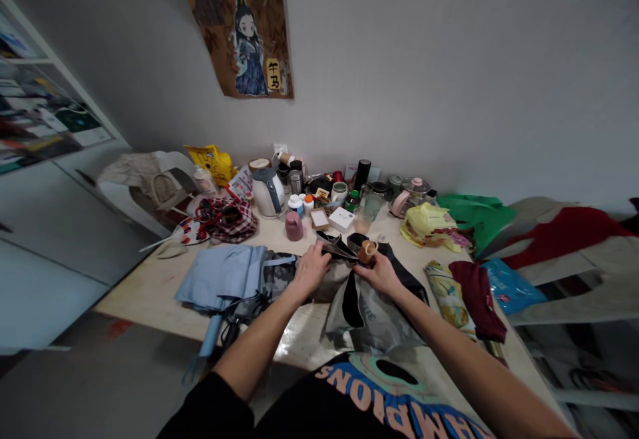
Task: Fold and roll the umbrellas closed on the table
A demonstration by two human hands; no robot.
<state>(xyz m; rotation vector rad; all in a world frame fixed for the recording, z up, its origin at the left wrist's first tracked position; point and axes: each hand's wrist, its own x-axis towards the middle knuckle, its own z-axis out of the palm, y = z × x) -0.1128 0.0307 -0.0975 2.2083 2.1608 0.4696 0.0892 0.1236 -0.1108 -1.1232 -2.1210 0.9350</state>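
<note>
A grey fabric bag (372, 319) with dark lettering and a dark oval opening lies crumpled at the table's near edge. My left hand (312, 267) is closed on the upper left of the bag, beside a dark open fold (339, 246). On the right, my right hand (380, 273) is closed, pinching the bag's upper edge. A small brown, roundish object with a pale rim (368, 251) sits right above its fingers; whether they touch it I cannot tell. Left of my left hand lie a camouflage-patterned cloth item (279, 276) and a folded light blue umbrella (222, 279).
Behind the bag stand a pink cup (294, 226), a white kettle (268, 193), a clear pitcher (370, 206) and several bottles and boxes. A yellow bag (429, 226), patterned cloth (449, 296) and dark red cloth (476, 299) lie to the right. Plaid fabric (232, 219) is at left.
</note>
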